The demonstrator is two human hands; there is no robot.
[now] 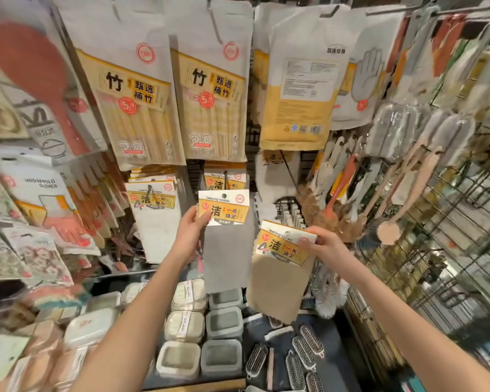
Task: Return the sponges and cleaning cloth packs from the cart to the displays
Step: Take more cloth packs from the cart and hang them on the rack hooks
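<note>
A grey cleaning cloth pack (227, 250) is held up at the middle of the view. It is pinched at the left edge of its yellow-and-white header card by the left hand (191, 230), with the thumb laid on the card's front, and the cloth hangs straight down. Just beside it, at four o'clock and lower, a beige cleaning cloth pack (280, 278) is held tilted. The right hand (320, 243) grips it at the card's upper right corner, fingers curled over the front.

Similar hung cloth packs (153, 205) are seen at ten o'clock of the grey pack, and more at twelve o'clock. Bamboo chopstick packs (133, 103) are hung higher still. Long-handled brushes (340, 188) are hung at two o'clock. Lidded boxes (224, 323) are stacked on the shelf at six o'clock, and small scrub brushes (309, 346) are laid at five o'clock.
</note>
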